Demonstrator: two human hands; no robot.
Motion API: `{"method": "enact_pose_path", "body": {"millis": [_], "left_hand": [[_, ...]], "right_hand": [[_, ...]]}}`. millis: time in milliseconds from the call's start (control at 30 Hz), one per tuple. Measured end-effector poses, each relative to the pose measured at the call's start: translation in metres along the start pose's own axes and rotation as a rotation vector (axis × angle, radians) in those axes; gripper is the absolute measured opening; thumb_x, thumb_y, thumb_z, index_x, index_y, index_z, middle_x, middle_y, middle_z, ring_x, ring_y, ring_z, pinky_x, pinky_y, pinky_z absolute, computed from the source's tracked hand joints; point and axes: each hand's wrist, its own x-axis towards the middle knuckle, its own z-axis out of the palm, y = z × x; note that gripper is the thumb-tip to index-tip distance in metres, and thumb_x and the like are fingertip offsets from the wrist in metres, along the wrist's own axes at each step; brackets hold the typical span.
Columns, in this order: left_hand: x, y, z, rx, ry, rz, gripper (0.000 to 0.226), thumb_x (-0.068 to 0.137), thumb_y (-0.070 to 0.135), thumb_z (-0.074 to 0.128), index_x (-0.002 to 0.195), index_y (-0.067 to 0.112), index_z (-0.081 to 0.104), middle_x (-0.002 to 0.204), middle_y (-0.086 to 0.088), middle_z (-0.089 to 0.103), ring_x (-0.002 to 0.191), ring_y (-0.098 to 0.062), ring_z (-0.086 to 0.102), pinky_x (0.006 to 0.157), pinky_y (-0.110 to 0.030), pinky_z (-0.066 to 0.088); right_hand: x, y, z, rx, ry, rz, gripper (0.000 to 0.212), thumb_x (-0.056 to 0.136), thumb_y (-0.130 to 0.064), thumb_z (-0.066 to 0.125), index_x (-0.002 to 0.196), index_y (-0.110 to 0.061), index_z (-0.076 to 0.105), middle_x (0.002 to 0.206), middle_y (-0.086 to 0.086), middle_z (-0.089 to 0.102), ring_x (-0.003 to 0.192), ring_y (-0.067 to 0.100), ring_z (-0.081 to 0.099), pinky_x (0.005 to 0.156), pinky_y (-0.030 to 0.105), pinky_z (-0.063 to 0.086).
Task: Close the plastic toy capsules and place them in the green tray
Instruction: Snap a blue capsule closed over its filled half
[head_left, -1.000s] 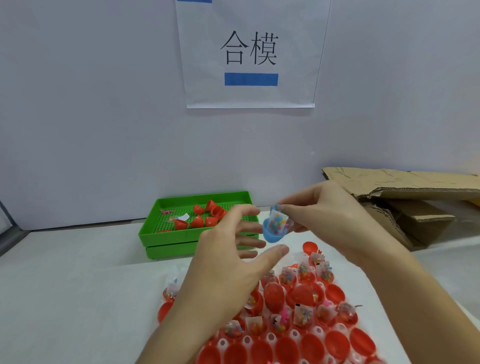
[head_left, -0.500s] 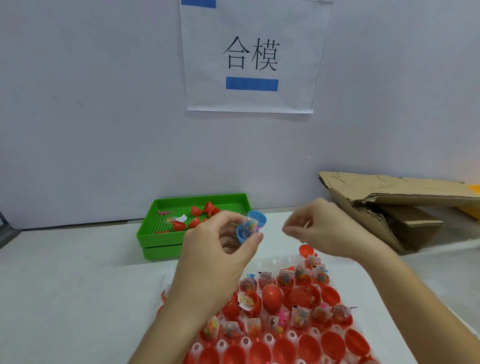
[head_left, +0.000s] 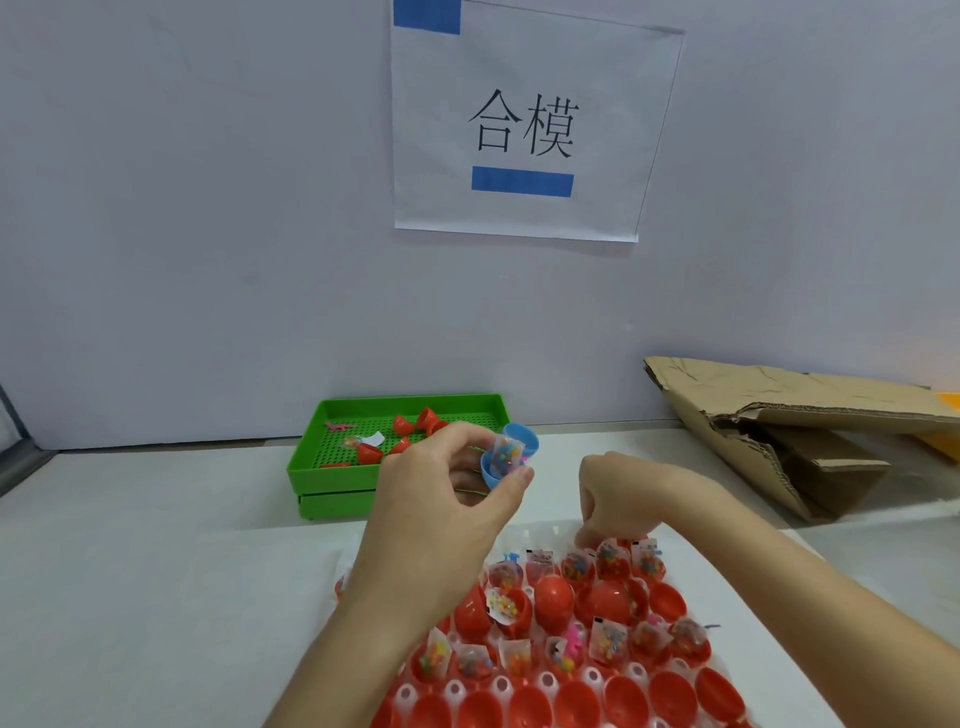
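My left hand (head_left: 441, 499) pinches one blue capsule (head_left: 506, 457) between thumb and fingers, held up over the bench (head_left: 130, 571) just in front of the green tray (head_left: 332, 457); its two halves hang open with one small packet of coloured bits (head_left: 506, 454) inside. My right hand (head_left: 623, 493) reaches down with curled fingers to the far row of the clear holder (head_left: 545, 680) of red capsules (head_left: 553, 597); I cannot tell whether it grips anything. Two red capsules there look closed, the rest open, too many to count surely. About five red pieces (head_left: 402, 426) lie in the tray. One paper sign (head_left: 524, 130) hangs on the wall, one torn cardboard box (head_left: 805, 431) lies right.
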Motion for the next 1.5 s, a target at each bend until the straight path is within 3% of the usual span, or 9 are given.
{"method": "enact_pose_path", "body": {"millis": [200, 333, 533, 700, 800, 900, 1067, 1233, 1500], "left_hand": [[0.0, -0.001, 0.0, 0.009, -0.001, 0.001, 0.014, 0.081, 0.027, 0.079, 0.088, 0.034, 0.068, 0.081, 0.022, 0.071, 0.075, 0.004, 0.069, 0.067, -0.011, 0.054], [0.0, -0.002, -0.001, 0.021, 0.004, 0.005, 0.014, 0.081, 0.028, 0.079, 0.087, 0.035, 0.067, 0.082, 0.024, 0.071, 0.076, 0.004, 0.069, 0.066, -0.009, 0.053], [0.001, -0.002, -0.002, 0.021, 0.001, -0.004, 0.015, 0.081, 0.028, 0.078, 0.087, 0.035, 0.066, 0.084, 0.026, 0.07, 0.076, 0.003, 0.069, 0.066, -0.01, 0.054], [0.0, -0.003, -0.002, 0.023, 0.003, -0.011, 0.014, 0.082, 0.027, 0.078, 0.086, 0.035, 0.067, 0.084, 0.024, 0.07, 0.075, 0.001, 0.069, 0.068, -0.015, 0.056], [-0.001, -0.003, 0.0, 0.03, 0.006, -0.016, 0.013, 0.082, 0.028, 0.078, 0.087, 0.034, 0.068, 0.082, 0.019, 0.071, 0.074, -0.001, 0.069, 0.07, -0.02, 0.059], [-0.002, -0.004, 0.001, 0.036, -0.003, -0.024, 0.013, 0.082, 0.031, 0.078, 0.091, 0.034, 0.069, 0.084, 0.012, 0.072, 0.078, -0.004, 0.07, 0.072, -0.025, 0.06], [-0.001, -0.001, 0.003, 0.024, 0.004, -0.015, 0.013, 0.082, 0.029, 0.078, 0.089, 0.032, 0.068, 0.082, 0.011, 0.072, 0.074, -0.002, 0.07, 0.069, -0.02, 0.059], [-0.003, -0.001, 0.003, 0.045, 0.005, -0.016, 0.013, 0.082, 0.031, 0.078, 0.089, 0.033, 0.067, 0.085, 0.008, 0.072, 0.074, -0.002, 0.07, 0.068, -0.02, 0.059], [-0.004, 0.002, 0.004, 0.111, 0.039, 0.015, 0.015, 0.082, 0.034, 0.077, 0.091, 0.035, 0.066, 0.079, 0.013, 0.069, 0.077, -0.001, 0.068, 0.068, -0.022, 0.058]], "right_hand": [[0.002, -0.002, 0.006, -0.015, 0.012, 0.002, 0.032, 0.086, -0.033, 0.075, 0.069, -0.009, 0.061, 0.065, -0.001, 0.063, 0.057, 0.014, 0.056, 0.049, 0.021, 0.043], [0.003, 0.001, 0.003, -0.026, -0.001, -0.038, 0.021, 0.088, -0.029, 0.072, 0.091, -0.009, 0.077, 0.084, 0.001, 0.075, 0.062, 0.012, 0.063, 0.054, 0.02, 0.051], [-0.007, 0.01, -0.012, 0.115, 0.198, -0.126, 0.026, 0.091, -0.027, 0.063, 0.068, -0.02, 0.072, 0.062, -0.012, 0.068, 0.058, 0.014, 0.064, 0.054, 0.024, 0.052], [-0.043, -0.007, -0.03, 0.738, 0.505, -0.197, 0.02, 0.096, -0.016, 0.061, 0.08, -0.012, 0.072, 0.068, -0.001, 0.074, 0.058, 0.007, 0.07, 0.048, 0.017, 0.048], [-0.069, -0.027, -0.038, 1.182, 0.593, -0.292, 0.015, 0.095, -0.009, 0.061, 0.086, -0.008, 0.073, 0.072, 0.008, 0.075, 0.062, 0.017, 0.072, 0.049, 0.019, 0.05], [-0.085, -0.044, -0.042, 1.357, 0.609, -0.359, 0.012, 0.092, -0.012, 0.064, 0.086, -0.011, 0.074, 0.077, 0.01, 0.076, 0.071, 0.021, 0.075, 0.058, 0.022, 0.057], [-0.087, -0.052, -0.042, 1.359, 0.677, -0.311, 0.012, 0.085, -0.018, 0.071, 0.081, -0.027, 0.078, 0.078, 0.001, 0.077, 0.073, 0.009, 0.071, 0.063, 0.021, 0.054], [-0.088, -0.049, -0.04, 1.339, 0.65, -0.299, 0.011, 0.084, -0.013, 0.072, 0.08, -0.023, 0.078, 0.078, 0.007, 0.076, 0.08, 0.026, 0.072, 0.07, 0.027, 0.058], [-0.092, -0.061, -0.044, 1.148, 0.67, -0.37, 0.005, 0.077, -0.021, 0.076, 0.074, -0.024, 0.078, 0.076, -0.001, 0.075, 0.077, 0.014, 0.071, 0.068, 0.02, 0.056]]}}
